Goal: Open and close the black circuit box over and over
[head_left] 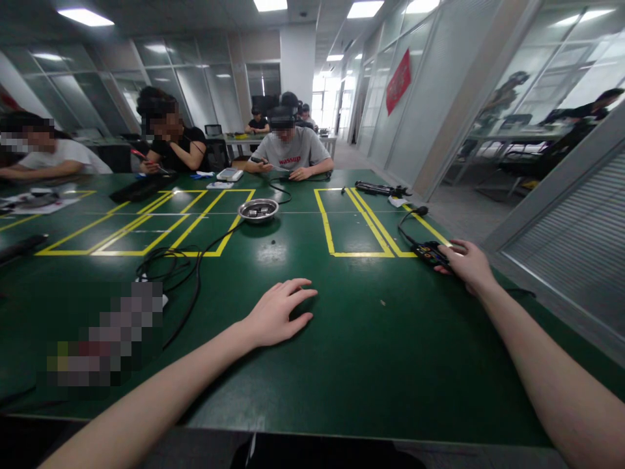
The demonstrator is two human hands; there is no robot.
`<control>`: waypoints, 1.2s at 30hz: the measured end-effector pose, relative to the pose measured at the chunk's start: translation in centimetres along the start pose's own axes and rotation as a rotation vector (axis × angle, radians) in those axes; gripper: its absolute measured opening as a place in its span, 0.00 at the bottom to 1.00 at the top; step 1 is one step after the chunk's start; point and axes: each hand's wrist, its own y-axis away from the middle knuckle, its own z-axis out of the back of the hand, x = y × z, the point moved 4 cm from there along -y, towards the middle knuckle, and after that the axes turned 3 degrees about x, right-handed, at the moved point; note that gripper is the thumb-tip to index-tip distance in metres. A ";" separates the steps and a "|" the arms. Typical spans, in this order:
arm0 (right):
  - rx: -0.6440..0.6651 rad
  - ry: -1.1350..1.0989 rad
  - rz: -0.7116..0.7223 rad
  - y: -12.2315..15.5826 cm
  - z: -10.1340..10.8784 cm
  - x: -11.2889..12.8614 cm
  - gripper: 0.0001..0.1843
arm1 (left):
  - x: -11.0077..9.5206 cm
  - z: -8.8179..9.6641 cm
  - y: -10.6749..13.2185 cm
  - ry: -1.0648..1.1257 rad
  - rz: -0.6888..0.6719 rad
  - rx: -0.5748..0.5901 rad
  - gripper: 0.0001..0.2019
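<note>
Contact is being made by the loosely open right hand with a black corded controller, judged light, rigid, side-grippable; the left hand is being rested flat, empty.

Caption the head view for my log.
Right hand touches a small black device on the green table; left hand lies flat mid-table.

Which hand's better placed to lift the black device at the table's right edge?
Right, most likely. The right hand touches the black device; the left hand lies flat on the table, far from it.
</note>
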 end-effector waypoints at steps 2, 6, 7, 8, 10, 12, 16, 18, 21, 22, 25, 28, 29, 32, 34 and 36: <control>0.015 0.055 -0.030 0.2 0.0 0.1 0.20 | 0.0 0.0 0.0 0.003 -0.002 0.000 0.20; -0.012 0.305 0.111 0.2 0.1 1.5 0.14 | -0.2 0.2 0.0 0.003 -0.010 0.012 0.19; -0.017 0.343 0.145 0.3 0.0 1.9 0.13 | -0.3 0.2 0.0 0.004 -0.012 0.017 0.19; -0.011 0.371 0.159 0.2 -0.1 2.1 0.13 | -0.3 0.3 0.0 0.005 -0.013 0.022 0.18; 0.006 0.412 0.159 0.2 -0.3 2.3 0.14 | -0.4 0.3 -0.1 0.007 -0.015 0.027 0.17; 0.005 0.439 0.172 0.3 -0.4 2.4 0.16 | -0.5 0.4 -0.1 0.010 -0.016 0.030 0.16; -0.020 0.423 0.198 0.3 -0.7 2.2 0.19 | -0.5 0.4 -0.2 0.012 -0.011 0.037 0.16; -0.023 0.397 0.187 0.3 -0.7 2.2 0.20 | -0.4 0.3 -0.2 0.009 -0.009 0.041 0.16; -0.019 0.384 0.153 0.3 -0.4 2.4 0.20 | -0.4 0.3 -0.2 0.009 -0.015 0.039 0.15; -0.013 0.379 0.142 0.4 -0.3 2.6 0.20 | -0.4 0.2 -0.2 0.009 -0.015 0.040 0.15; -0.024 0.367 0.124 0.5 0.2 2.9 0.21 | -0.3 0.2 -0.2 0.009 -0.009 0.046 0.15; -0.091 0.393 0.115 0.6 0.7 2.6 0.22 | -0.4 0.3 -0.2 0.010 -0.010 0.057 0.15; -0.105 0.407 0.105 0.5 0.8 2.3 0.22 | -0.4 0.3 -0.3 0.010 -0.011 0.061 0.15; -0.057 0.465 0.066 0.1 0.6 1.2 0.23 | -0.4 0.3 -0.3 0.010 -0.014 0.072 0.15; 0.015 0.499 0.066 -0.2 0.2 0.6 0.25 | -0.3 0.2 -0.3 0.014 -0.014 0.070 0.14; 0.066 0.480 0.167 -0.2 -0.3 0.9 0.26 | -0.2 0.1 -0.2 0.017 -0.017 0.062 0.14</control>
